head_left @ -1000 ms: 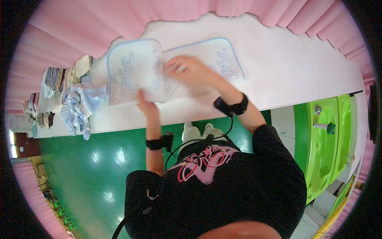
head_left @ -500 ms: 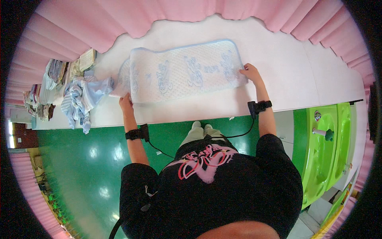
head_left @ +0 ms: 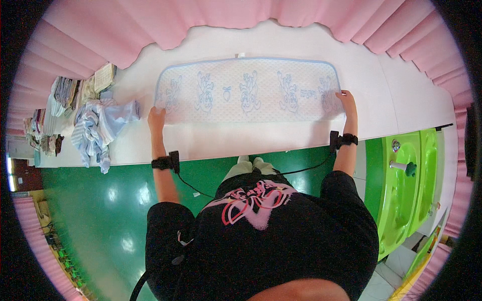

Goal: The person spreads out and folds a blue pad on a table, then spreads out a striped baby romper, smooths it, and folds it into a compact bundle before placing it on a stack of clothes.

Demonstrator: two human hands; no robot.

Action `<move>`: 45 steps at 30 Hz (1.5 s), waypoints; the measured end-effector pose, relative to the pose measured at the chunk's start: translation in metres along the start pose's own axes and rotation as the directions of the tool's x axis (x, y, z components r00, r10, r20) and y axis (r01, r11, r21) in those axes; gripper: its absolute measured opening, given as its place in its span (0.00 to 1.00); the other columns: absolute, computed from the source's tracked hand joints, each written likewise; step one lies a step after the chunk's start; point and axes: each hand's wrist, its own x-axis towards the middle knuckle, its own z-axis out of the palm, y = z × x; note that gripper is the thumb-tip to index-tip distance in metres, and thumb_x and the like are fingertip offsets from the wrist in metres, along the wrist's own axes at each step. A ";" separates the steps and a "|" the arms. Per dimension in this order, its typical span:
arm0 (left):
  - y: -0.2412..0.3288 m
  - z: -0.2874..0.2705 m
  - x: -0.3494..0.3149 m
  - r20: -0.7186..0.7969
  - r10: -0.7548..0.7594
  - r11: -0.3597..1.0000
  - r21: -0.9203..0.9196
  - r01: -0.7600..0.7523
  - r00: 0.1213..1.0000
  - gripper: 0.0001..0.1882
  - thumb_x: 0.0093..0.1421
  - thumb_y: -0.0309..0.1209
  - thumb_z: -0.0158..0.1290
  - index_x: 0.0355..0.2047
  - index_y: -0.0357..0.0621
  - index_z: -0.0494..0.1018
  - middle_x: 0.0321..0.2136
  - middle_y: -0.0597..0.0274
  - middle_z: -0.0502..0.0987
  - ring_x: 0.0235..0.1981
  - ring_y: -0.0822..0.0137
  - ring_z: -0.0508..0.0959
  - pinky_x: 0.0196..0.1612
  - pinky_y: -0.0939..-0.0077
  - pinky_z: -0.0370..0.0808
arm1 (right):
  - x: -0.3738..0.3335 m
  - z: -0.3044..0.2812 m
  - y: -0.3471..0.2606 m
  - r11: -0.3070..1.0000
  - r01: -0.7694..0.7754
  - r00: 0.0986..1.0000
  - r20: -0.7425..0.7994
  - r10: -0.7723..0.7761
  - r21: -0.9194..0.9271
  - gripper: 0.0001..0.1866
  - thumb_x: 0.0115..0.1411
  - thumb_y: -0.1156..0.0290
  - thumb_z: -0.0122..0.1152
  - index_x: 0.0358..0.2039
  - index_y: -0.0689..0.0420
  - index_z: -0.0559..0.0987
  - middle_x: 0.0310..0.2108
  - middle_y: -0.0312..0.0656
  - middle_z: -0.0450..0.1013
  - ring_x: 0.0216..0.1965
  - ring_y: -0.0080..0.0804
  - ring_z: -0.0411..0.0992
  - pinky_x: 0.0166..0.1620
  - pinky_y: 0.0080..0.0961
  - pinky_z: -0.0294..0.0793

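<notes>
Quilted mat (head_left: 266, 93) has been drawn out wider vs. the prev. frame: its overlapped L end is now spread, & the R hand (head_left: 347, 104) has been shifted farther right. White w/ a pale-blue border & figures, the mat is stretched lengthwise across the upper ctr. of the frame, over the white table (head_left: 396, 95). Its lower L corner area is pinched by the L hand (head_left: 156, 119), fingers closed; its R edge is gripped by the R hand, fingers bent in around it. Thumb placement at L can't be told, being too small. Black bands are worn on both wrists. At mid-left, a crumpled blue-and-white cloth (head_left: 93, 131) is left hanging partly over the table edge, near folded cloth stacks (head_left: 64, 95). Bright-green sinks (head_left: 401, 195) are seen at lower right.
</notes>
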 end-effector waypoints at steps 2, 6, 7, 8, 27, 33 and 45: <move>0.001 0.000 0.018 0.142 -0.059 0.986 0.161 0.036 0.988 0.29 0.42 0.37 0.50 0.43 0.32 0.60 0.37 0.42 0.67 0.40 0.51 0.67 0.42 0.68 0.63 | 0.006 0.002 -0.007 0.998 0.022 1.000 -0.017 -0.021 0.052 0.25 0.41 0.61 0.57 0.37 0.65 0.68 0.33 0.50 0.69 0.35 0.37 0.68 0.37 0.26 0.66; 0.004 -0.001 0.046 0.189 -0.123 0.989 0.101 0.106 0.974 0.29 0.40 0.40 0.52 0.41 0.33 0.62 0.34 0.44 0.69 0.37 0.51 0.69 0.41 0.67 0.64 | 0.020 0.003 -0.007 0.982 0.017 0.997 0.069 -0.030 0.190 0.26 0.43 0.61 0.56 0.39 0.66 0.67 0.33 0.47 0.68 0.32 0.32 0.67 0.36 0.23 0.65; 0.006 -0.002 0.051 0.207 -0.111 0.990 0.103 0.091 0.972 0.28 0.39 0.41 0.52 0.39 0.34 0.64 0.33 0.44 0.70 0.36 0.51 0.69 0.40 0.67 0.65 | 0.020 0.003 -0.008 0.982 0.031 0.996 0.079 -0.046 0.187 0.26 0.43 0.60 0.56 0.39 0.66 0.66 0.33 0.47 0.68 0.33 0.31 0.67 0.35 0.22 0.65; 0.010 -0.002 0.056 0.225 -0.099 0.992 0.104 0.077 0.969 0.28 0.39 0.42 0.53 0.37 0.34 0.65 0.32 0.45 0.70 0.35 0.52 0.70 0.39 0.68 0.65 | 0.020 0.003 -0.009 0.982 0.031 0.996 0.077 -0.046 0.187 0.26 0.43 0.60 0.56 0.39 0.66 0.66 0.33 0.47 0.68 0.33 0.31 0.67 0.35 0.22 0.65; 0.021 0.033 0.139 0.490 -0.104 0.966 0.256 -0.028 0.866 0.27 0.36 0.40 0.55 0.34 0.32 0.67 0.35 0.44 0.69 0.37 0.55 0.70 0.37 0.70 0.68 | 0.064 0.011 -0.041 0.999 0.036 0.995 0.092 -0.036 0.009 0.23 0.41 0.60 0.55 0.34 0.66 0.71 0.28 0.47 0.70 0.28 0.35 0.69 0.33 0.26 0.66; 0.060 0.011 0.201 0.240 0.205 0.979 -0.068 -0.194 0.949 0.25 0.43 0.41 0.52 0.36 0.34 0.65 0.32 0.49 0.70 0.35 0.62 0.70 0.38 0.72 0.64 | 0.131 -0.015 -0.100 0.923 0.374 0.883 -0.267 -0.385 -0.094 0.19 0.45 0.60 0.52 0.30 0.64 0.72 0.25 0.49 0.70 0.26 0.35 0.68 0.31 0.24 0.65; 0.047 -0.109 0.104 -0.044 0.162 0.668 -0.731 -0.142 0.986 0.10 0.48 0.21 0.46 0.33 0.38 0.62 0.31 0.63 0.67 0.34 0.71 0.66 0.40 0.80 0.60 | -0.049 -0.115 -0.119 0.752 0.529 0.842 -0.355 -0.407 0.393 0.14 0.49 0.73 0.49 0.38 0.63 0.70 0.37 0.38 0.67 0.41 0.25 0.62 0.45 0.20 0.59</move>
